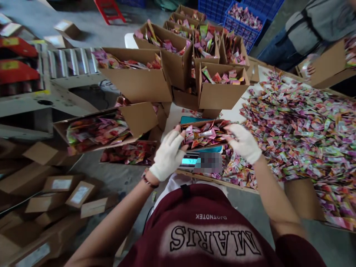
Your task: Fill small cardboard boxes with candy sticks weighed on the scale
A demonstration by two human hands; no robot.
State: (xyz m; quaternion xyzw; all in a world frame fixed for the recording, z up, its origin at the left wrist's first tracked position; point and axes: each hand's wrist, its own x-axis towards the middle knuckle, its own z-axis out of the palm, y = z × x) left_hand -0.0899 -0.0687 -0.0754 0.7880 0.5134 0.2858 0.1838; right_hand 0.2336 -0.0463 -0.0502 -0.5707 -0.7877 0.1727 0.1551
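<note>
The left hand (168,155), in a white knit glove, is closed around the left end of a small open brown cardboard box (205,132) filled with colourful foil sachets, its fingers curled over the box edge. The right hand (243,142), gloved the same way, grips the right end of that box, fingers bent down over the rim and into the sachets. The box sits on a teal digital weighing scale (200,157) with a lit blue display, which stands at the near edge of a pale wooden worktable (211,180). To the right of the scale and touching its side, a wide loose heap of pink, green and red sachets (300,126) covers most of the table surface. Behind the held box rise stacked open cardboard cartons (219,85), each filled with the same kind of sachets, and further back stand blue plastic crates (244,18) holding more. To the left, a tilted open carton (105,128) of sachets leans beside the stack, with a metal roller conveyor (72,63) behind it. Sealed small brown boxes with white labels (69,193) lie scattered on the grey floor at lower left. At the upper right, another person in a grey sleeve (319,22) stands near a further cardboard carton (329,63) at the table's far side.
</note>
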